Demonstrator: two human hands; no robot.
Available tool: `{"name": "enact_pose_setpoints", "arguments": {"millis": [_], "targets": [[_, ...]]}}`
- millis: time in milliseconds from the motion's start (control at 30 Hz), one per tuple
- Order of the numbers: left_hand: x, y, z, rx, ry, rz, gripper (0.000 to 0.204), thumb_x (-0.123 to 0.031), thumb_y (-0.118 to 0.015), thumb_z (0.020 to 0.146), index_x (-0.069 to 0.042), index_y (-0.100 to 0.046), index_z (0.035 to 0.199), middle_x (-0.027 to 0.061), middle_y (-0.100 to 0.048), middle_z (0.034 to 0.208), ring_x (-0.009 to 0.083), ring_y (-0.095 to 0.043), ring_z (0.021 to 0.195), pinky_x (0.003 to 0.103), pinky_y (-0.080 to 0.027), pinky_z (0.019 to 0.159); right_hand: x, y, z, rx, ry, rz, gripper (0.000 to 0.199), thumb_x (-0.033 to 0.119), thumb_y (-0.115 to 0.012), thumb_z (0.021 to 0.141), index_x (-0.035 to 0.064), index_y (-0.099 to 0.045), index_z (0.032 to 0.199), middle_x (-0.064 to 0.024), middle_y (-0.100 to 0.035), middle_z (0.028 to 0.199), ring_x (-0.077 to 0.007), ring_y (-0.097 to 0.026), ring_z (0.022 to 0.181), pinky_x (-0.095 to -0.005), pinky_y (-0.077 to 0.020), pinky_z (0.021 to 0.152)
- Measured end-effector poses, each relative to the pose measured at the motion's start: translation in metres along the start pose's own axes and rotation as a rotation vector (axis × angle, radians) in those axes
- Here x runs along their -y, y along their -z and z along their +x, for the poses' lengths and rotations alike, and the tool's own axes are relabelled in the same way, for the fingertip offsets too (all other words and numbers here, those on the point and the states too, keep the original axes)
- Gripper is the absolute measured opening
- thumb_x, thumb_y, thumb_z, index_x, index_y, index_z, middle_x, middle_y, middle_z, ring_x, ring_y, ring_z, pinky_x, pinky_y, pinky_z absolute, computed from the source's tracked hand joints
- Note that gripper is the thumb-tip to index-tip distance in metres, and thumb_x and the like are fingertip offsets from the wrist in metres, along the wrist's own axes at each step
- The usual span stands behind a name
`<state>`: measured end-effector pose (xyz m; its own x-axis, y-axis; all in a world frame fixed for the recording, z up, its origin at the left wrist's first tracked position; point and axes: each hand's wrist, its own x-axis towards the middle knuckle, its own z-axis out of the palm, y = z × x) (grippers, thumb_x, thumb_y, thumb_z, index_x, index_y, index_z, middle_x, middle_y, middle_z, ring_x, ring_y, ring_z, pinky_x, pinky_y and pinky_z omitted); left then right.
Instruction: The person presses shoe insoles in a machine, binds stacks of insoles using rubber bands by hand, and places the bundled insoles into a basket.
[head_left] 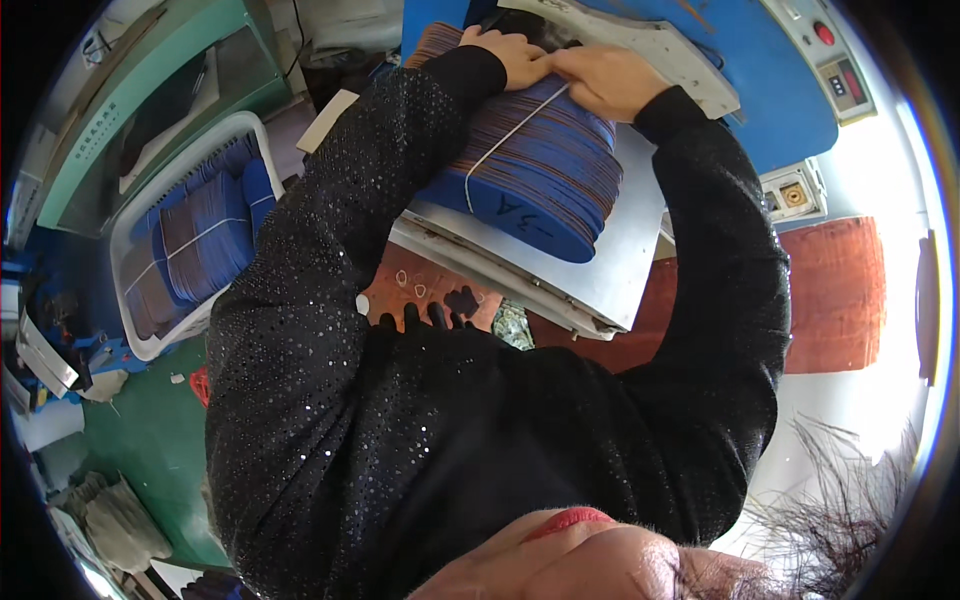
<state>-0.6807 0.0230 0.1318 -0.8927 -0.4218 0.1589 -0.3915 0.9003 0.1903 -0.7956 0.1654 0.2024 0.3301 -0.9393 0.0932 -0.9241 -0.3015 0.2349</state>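
A thick bundle of blue, brown-edged, round-ended flat sheets (545, 150) lies on a pale metal machine table (625, 255), with dark marks written on its near face. A thin white band (510, 135) runs across its top and down the near end. At the bundle's far part, my left hand (508, 58) has its fingers bent over the upper edge, thumb side toward the other hand. My right hand (608, 82) is closed with its fingertips at the band's far end, meeting the left hand. What lies beneath both sets of fingertips is hidden.
Left of me, a white plastic basket (150, 345) holds several tied blue and brown bundles. Behind it stands a green machine (165, 100). A blue panel (770, 120) with a control box (845, 85) is at right. Small rings lie on the reddish surface below the table.
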Motion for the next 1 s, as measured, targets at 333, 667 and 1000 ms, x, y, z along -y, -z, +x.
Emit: {"name": "enact_pose_setpoints", "arguments": {"millis": [333, 667, 1000], "targets": [[0.000, -0.002, 0.004, -0.009, -0.015, -0.088, 0.081, -0.079, -0.031, 0.085, -0.018, -0.061, 0.129, 0.0122, -0.056, 0.134, 0.0316, -0.050, 0.126, 0.049, -0.023, 0.111, -0.001, -0.048, -0.122, -0.184, -0.423, 0.532, 0.026, 0.026, -0.064, 0.088, 0.0033, -0.056, 0.079, -0.0098, -0.049, 0.060, -0.0198, -0.048, 0.056, -0.0350, -0.0389, 0.053], [-0.005, 0.016, 0.001, 0.072, -0.021, -0.119, 0.078, -0.075, -0.030, 0.088, -0.013, -0.066, 0.120, 0.0138, -0.062, 0.125, 0.0323, -0.051, 0.123, 0.049, -0.027, 0.107, 0.172, 0.037, -0.138, -0.411, -0.636, 0.813, 0.053, 0.026, -0.090, 0.062, 0.0072, -0.040, 0.068, 0.0035, -0.038, 0.062, -0.0049, -0.034, 0.057, -0.0233, -0.0273, 0.050], [0.019, 0.001, 0.013, 0.074, -0.082, -0.302, 0.076, -0.073, -0.037, 0.087, -0.011, -0.065, 0.121, 0.0154, -0.062, 0.125, 0.0343, -0.054, 0.121, 0.042, -0.034, 0.106, 0.302, -0.055, -0.191, -1.236, -1.183, 1.512, 0.035, -0.007, -0.070, 0.079, 0.0124, -0.041, 0.071, 0.0066, -0.044, 0.067, -0.0029, -0.040, 0.061, -0.0199, -0.0350, 0.055]]}}
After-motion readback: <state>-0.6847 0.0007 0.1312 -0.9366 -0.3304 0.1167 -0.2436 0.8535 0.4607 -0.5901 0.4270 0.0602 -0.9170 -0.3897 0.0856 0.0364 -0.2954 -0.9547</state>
